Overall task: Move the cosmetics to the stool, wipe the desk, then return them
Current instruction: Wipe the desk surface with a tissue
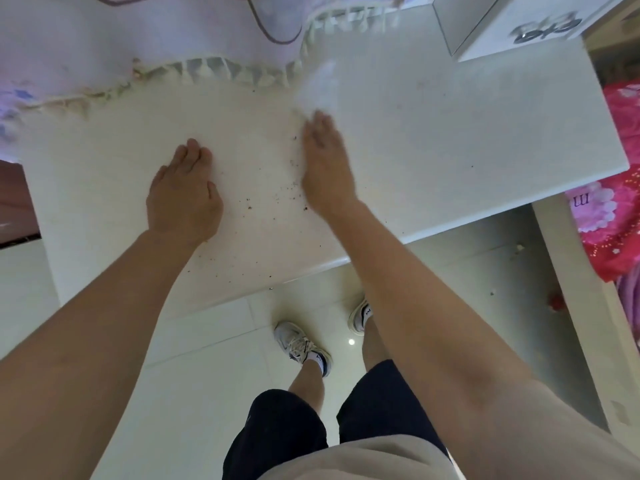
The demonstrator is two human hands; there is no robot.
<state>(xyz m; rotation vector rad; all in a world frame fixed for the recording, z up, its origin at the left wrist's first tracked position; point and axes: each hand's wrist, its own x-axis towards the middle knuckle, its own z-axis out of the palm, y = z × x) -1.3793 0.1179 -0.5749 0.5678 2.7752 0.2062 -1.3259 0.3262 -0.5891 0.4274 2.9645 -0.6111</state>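
The white desk (450, 140) has dark crumbs (277, 192) scattered between my hands. My left hand (183, 195) rests palm down on the desk top and holds nothing. My right hand (325, 161) is motion-blurred, with its fingers stretched forward and pressing a white tissue (320, 83) onto the desk surface. No cosmetics and no stool are in view.
A fringed, pale purple patterned cloth (145, 43) lies over the desk's far left part. A white box (512, 22) stands at the far right corner. Pink floral bedding (609, 216) lies to the right of the desk. My feet stand on the pale tiled floor (207, 358) below the desk's near edge.
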